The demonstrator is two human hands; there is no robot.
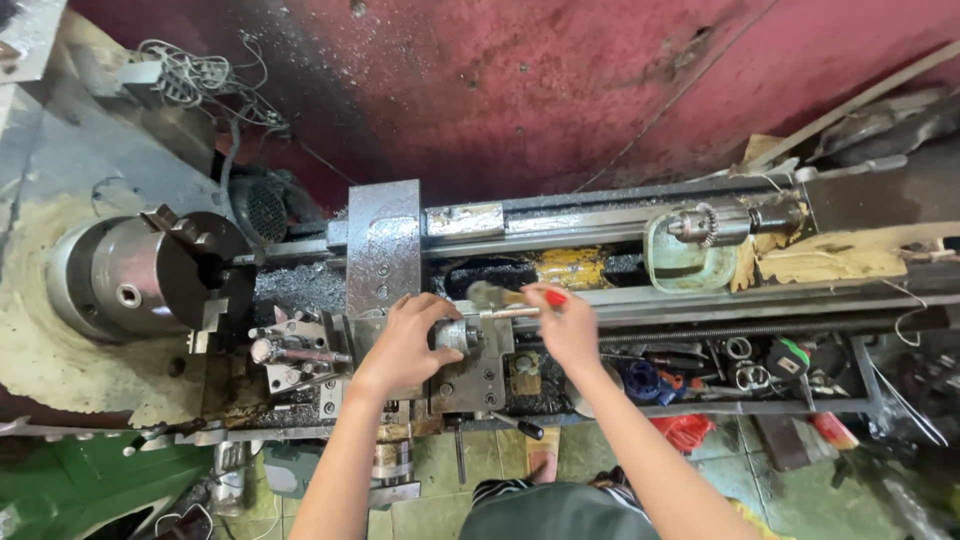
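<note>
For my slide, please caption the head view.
Left hand steadies a lathe part while right hand brushes it with a red-handled brush.

Lathe bed (560, 225): swarf, tailstock (735, 222), wood scraps (830, 262).

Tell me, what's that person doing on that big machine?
A person leans over a metal lathe. The left hand rests on a round metal knob on the carriage. The right hand holds a small brush with a red handle, bristles over the dark gap of the bed. The chuck sits off to the left, with metal shavings below it.
</note>
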